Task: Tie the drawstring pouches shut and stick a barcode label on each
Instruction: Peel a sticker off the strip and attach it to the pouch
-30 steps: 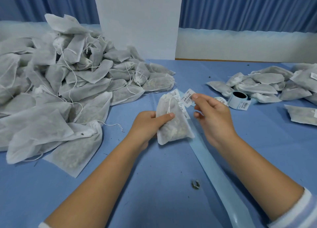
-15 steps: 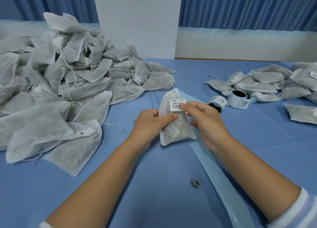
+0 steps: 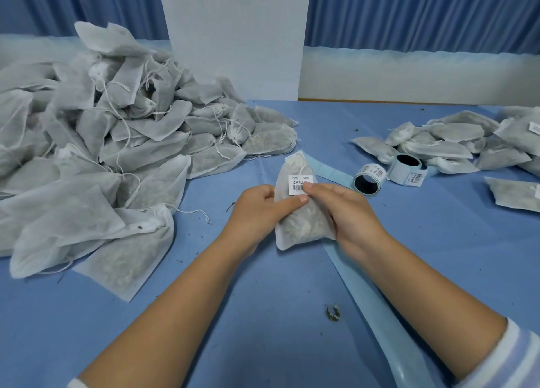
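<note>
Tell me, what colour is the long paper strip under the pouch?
The strip is pale blue, lighter than the blue tablecloth; the head view shows it.

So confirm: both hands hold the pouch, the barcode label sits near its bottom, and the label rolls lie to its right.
One error: the head view shows the barcode label near the top of the pouch. The left hand and right hand hold it, and the label rolls lie to its right.
</note>
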Demonstrator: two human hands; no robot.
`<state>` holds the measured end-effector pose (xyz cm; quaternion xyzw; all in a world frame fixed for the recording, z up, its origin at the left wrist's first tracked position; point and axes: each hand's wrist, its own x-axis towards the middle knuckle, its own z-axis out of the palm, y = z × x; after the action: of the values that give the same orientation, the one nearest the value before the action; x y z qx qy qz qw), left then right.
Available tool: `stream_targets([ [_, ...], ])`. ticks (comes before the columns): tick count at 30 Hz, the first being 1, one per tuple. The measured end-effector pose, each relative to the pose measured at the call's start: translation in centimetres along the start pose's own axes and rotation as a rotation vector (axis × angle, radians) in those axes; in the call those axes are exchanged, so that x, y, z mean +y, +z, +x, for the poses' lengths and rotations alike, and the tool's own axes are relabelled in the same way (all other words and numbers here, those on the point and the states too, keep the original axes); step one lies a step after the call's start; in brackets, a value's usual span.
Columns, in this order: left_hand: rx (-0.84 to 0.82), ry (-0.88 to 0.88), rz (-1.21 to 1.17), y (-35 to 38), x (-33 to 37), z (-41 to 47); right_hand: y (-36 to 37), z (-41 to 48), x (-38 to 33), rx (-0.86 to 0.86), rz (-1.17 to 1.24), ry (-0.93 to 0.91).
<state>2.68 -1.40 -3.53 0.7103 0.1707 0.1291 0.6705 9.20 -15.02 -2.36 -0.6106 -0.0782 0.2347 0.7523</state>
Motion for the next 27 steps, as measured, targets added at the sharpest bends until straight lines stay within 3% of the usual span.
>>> stream_targets([
  [13, 0.141, 0.016, -0.037, 0.09, -0.06, 0.24, 0.57, -0.19, 0.57, 0.076, -0.119, -0.165],
  [21, 0.122, 0.038, 0.046, 0.55, 0.10, 0.16, 0.12, 0.02, -0.06, -0.083, -0.031, -0.010],
  [24, 0.107, 0.044, 0.069, 0.69, 0.21, -0.09, -0.19, 0.19, -0.08, -0.149, 0.106, 0.088],
  [27, 0.112, 0.052, 0.069, 0.75, 0.29, -0.20, -0.11, 0.34, -0.03, -0.183, 0.143, 0.081],
])
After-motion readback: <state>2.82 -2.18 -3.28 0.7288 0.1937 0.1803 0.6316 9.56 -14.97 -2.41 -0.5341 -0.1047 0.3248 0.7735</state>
